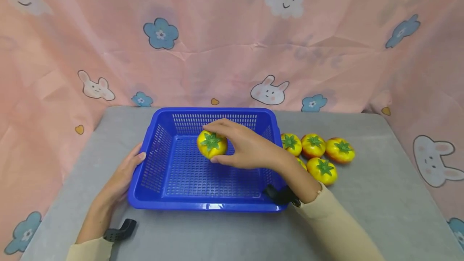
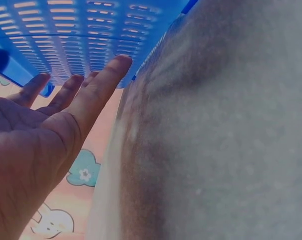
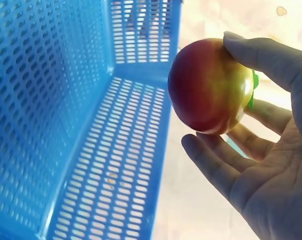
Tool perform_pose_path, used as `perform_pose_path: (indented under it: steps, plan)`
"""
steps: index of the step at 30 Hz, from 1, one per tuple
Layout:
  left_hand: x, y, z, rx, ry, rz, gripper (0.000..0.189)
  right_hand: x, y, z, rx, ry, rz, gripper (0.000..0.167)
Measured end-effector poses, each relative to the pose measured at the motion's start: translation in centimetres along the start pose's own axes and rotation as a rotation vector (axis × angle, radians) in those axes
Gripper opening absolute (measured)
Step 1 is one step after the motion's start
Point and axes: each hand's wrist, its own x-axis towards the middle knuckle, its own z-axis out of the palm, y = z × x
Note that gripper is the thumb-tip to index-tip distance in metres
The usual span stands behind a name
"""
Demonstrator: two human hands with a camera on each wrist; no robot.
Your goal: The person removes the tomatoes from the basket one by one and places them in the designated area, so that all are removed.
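In the head view, a blue plastic basket (image 1: 208, 206) with slotted walls stands on the table. My left hand (image 1: 121, 172) is at its left side, fingertips touching the wall near the rim. The left wrist view shows fairly straight fingers (image 2: 98, 87) against the slotted outer wall (image 2: 73, 47). Above the basket's floor, my right hand (image 1: 250, 146) holds a round yellow-and-red fruit (image 1: 203, 148) with a green leafy top between thumb and fingers. From the right wrist view, the fruit's smooth red underside (image 3: 203, 85) shows, level with the basket walls (image 3: 116, 165).
Right of the basket lie several similar fruits (image 1: 322, 171), one partly hidden by the right arm and basket. The grey tabletop (image 1: 380, 196) extends around them. A pink printed curtain (image 1: 217, 67) hangs behind and at both sides. Each wrist carries a black strap (image 1: 119, 233).
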Motion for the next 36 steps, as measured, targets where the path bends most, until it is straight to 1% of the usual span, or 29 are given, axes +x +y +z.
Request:
perform_pose_path:
  steps: [8, 11, 14, 17, 22, 27, 36]
  plan:
    - [-0.1, -0.1, -0.1, -0.009, -0.011, 0.011, 0.063, -2.5, 0.1, -1.0, -0.019, 0.056, 0.004, 0.074]
    - [-0.2, -0.1, 0.0, 0.002, -0.001, 0.004, 0.063, -3.6, 0.3, -1.3, -0.021, 0.075, 0.022, 0.074]
    - [-0.3, -0.1, 0.1, 0.017, 0.010, -0.010, 0.064, -4.7, 0.6, -1.6, 0.001, 0.094, 0.047, 0.075]
    - [-0.3, -0.1, 0.2, 0.031, 0.007, -0.018, 0.065, -5.9, 1.1, -1.8, 0.018, 0.122, 0.063, 0.076]
    - [-0.4, 0.0, 0.3, 0.046, -0.010, -0.017, 0.066, -7.4, 2.2, -1.6, 0.010, 0.169, 0.081, 0.077]
    - [-0.3, 0.1, 0.2, 0.065, -0.020, -0.008, 0.066, -8.7, 3.0, -1.2, -0.007, 0.211, 0.117, 0.075]
    - [-0.2, -0.2, -0.1, 0.038, -0.018, 0.009, 0.065, -11.4, 3.7, -1.1, -0.024, 0.308, 0.151, 0.072]
